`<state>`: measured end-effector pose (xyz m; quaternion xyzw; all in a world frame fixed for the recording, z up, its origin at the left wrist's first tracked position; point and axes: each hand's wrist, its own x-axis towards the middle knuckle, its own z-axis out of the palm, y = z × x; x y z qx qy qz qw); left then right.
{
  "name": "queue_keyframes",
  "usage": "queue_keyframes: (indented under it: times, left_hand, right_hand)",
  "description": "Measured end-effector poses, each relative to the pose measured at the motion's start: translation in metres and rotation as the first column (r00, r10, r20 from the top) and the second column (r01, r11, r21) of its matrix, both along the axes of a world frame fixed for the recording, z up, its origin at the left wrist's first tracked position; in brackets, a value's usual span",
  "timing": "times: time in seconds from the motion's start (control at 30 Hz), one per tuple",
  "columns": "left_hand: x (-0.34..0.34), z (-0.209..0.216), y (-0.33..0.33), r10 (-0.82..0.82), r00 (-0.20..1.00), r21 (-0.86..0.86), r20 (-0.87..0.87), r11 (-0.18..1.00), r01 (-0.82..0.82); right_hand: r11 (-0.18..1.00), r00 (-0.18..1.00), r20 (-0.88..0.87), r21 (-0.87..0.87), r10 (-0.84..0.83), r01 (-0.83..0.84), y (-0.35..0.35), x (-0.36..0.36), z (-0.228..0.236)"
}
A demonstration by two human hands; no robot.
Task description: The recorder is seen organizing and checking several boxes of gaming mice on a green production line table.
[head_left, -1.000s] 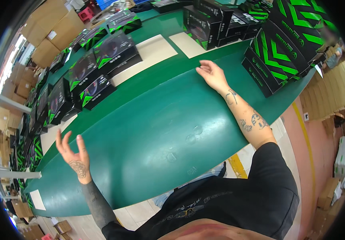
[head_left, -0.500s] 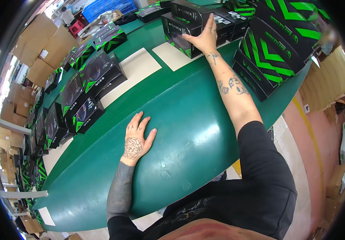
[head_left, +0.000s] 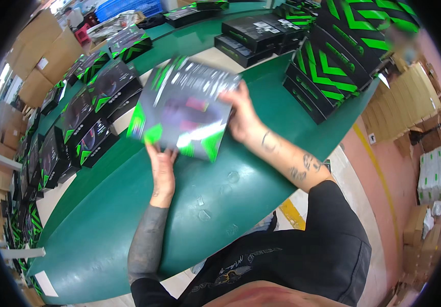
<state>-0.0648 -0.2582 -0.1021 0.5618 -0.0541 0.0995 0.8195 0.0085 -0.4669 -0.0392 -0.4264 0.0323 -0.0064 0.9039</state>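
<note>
Both grips (head_left: 162, 171) (head_left: 242, 115) hold a flat, glossy box (head_left: 184, 110).

Motion smears the front of the box (head_left: 184, 110), so its picture and lettering cannot be made out. The right hand (head_left: 241, 112) is blurred too, and where its fingers end at the box's edge is unclear. The fingertips of the left hand (head_left: 162, 171) are lost at the lower edge. The box covers part of the surface (head_left: 190, 220) and of the pale sheet (head_left: 211, 57) behind it. At the top, the picture's edge cuts off the blue crate (head_left: 131, 9) and the right-hand stack of boxes (head_left: 328, 77); at the bottom, the black shirt (head_left: 292, 261). A distant person (head_left: 73, 18) is too small to read.
</note>
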Motion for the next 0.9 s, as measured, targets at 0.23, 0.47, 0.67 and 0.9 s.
queue_keyframes:
  times: [0.23,0.47,0.67,0.9]
  left_hand:
    - [-0.054,0.030,0.083,-0.147,0.934,-0.299,-0.325,0.953,0.046]
    - [-0.100,0.050,0.183,0.341,0.911,0.676,-0.229,0.729,-0.103]
    - [-0.171,0.085,0.171,0.047,0.997,0.991,-0.063,0.125,0.057]
    - [-0.158,0.043,0.116,0.293,0.954,0.960,0.061,0.244,-0.136]
  right_hand:
    - [0.951,0.939,-0.252,-0.144,0.233,-0.274,0.010,-0.082,-0.014]
    - [0.178,0.941,-0.145,-0.962,0.305,-0.206,-0.035,-0.089,-0.006]
    - [0.360,0.912,0.240,-0.926,0.331,0.113,-0.018,-0.042,-0.010]
    - [0.317,0.759,0.376,-0.919,0.531,0.233,0.018,0.010,-0.045]
